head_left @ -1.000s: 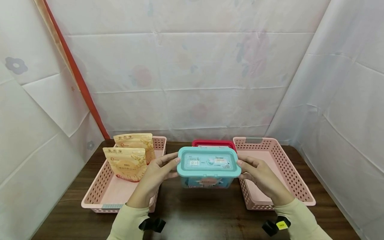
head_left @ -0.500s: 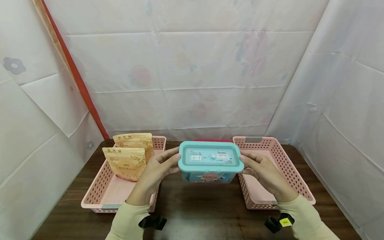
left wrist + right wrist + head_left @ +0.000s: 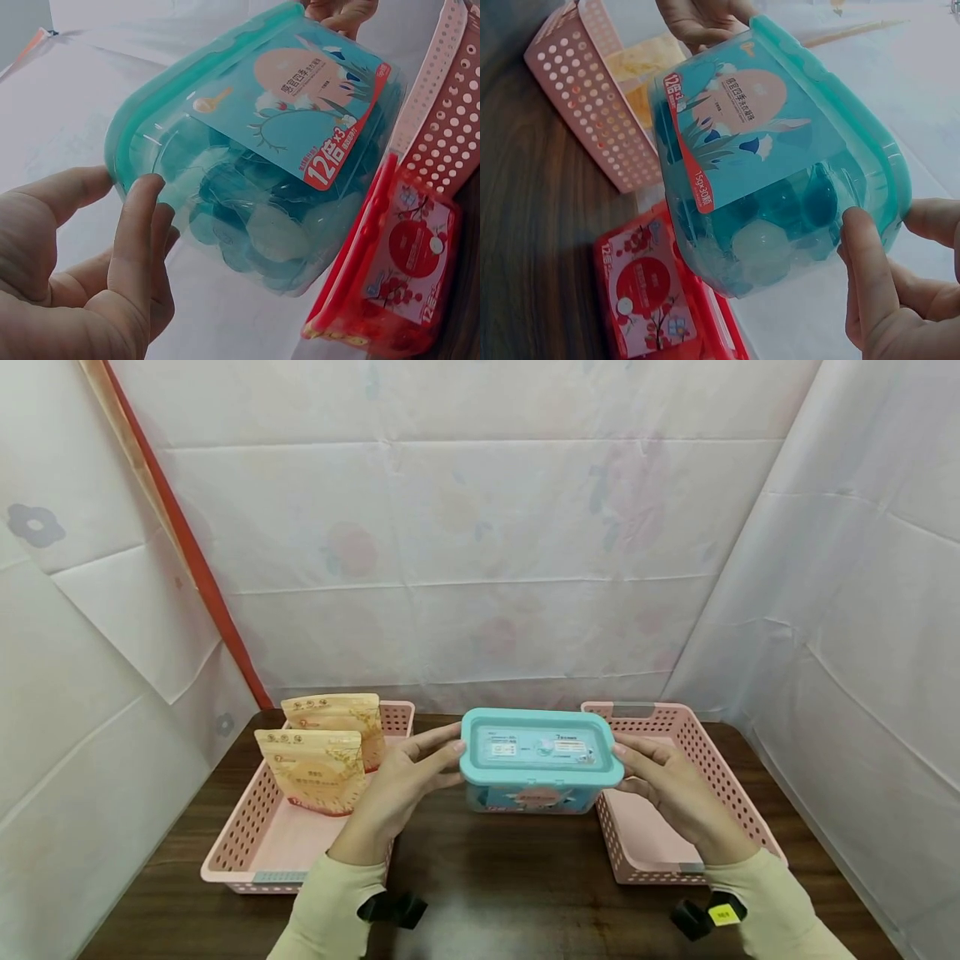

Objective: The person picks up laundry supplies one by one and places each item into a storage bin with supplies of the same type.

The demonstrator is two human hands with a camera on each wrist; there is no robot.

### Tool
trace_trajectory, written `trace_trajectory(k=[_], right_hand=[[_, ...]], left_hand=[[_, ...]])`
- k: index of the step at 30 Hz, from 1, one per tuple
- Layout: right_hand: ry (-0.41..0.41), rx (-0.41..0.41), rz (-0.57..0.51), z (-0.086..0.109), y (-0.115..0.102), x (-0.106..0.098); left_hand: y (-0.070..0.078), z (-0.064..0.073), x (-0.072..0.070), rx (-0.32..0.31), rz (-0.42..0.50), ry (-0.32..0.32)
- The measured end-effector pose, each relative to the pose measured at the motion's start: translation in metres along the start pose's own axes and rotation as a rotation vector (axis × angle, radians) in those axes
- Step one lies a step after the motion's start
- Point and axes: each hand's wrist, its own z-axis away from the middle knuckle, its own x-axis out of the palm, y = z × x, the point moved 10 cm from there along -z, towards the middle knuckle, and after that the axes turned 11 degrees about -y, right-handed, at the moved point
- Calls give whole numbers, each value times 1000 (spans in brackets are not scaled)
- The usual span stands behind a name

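Observation:
Both hands hold up a clear tub of laundry pods (image 3: 538,752) with a teal lid and a blue printed label. My left hand (image 3: 405,781) pinches its left end at the lid edge, thumb and fingers on the corner. The opposite end is gripped by my right hand (image 3: 671,785) in the same way. Teal and white pods show through the wall in the left wrist view. Below the held tub stands a red tub (image 3: 405,262) with a flowered label, which the held one hides in the head view.
At the left, a pink basket (image 3: 247,839) has two yellow pouches, a front pouch (image 3: 318,772) and a rear pouch (image 3: 348,714), standing in it. Another pink basket (image 3: 723,772) is at the right, partly behind the right hand. Patterned white sheets hang behind the dark wooden table (image 3: 510,877).
Both hands have carried the teal-lidded tub slightly up and to the right. The red tub, partly visible behind it a second ago, is now covered in the head view.

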Motion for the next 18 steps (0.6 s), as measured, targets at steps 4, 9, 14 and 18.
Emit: trace_trajectory(k=[4,9,14,18], right_hand=[[28,5,-15,4,2,-8],[74,14,-12,11,4,-20],[69,-6,-19,17,3,-30],[79,-11,-36,24,2,-39]], left_hand=[[-3,-5,6,-6,6,-16],[-9,-14,15,-11,16,-30],[-12,-23,27,-4,40,-59],[-13,-30,38,4,57,-84]])
